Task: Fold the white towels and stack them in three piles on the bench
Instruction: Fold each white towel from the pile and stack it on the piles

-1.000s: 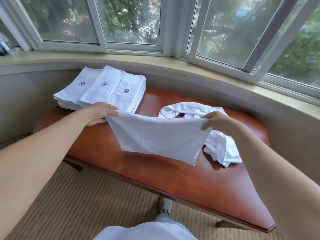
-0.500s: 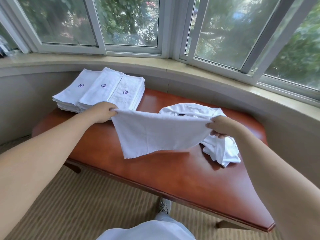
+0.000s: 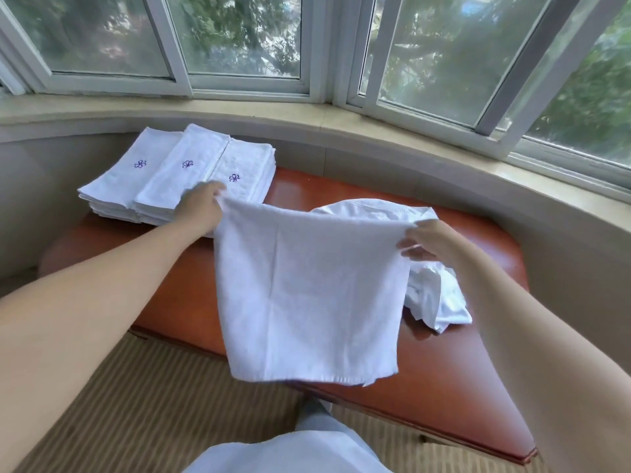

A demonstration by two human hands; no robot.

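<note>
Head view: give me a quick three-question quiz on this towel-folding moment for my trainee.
1. True or false: the held towel lies flat on the bench.
2. How many folded piles sit at the bench's left end? A) one B) three C) five
3. Which hands pinch the held towel's top corners?

Key:
1. False; it hangs in the air from its top edge.
2. B; three side by side, each with a purple emblem on top.
3. Both: left hand and right hand. A crumpled heap lies behind it.

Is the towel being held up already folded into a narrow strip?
No, the towel hangs open as a wide sheet between the left hand and right hand.
</note>
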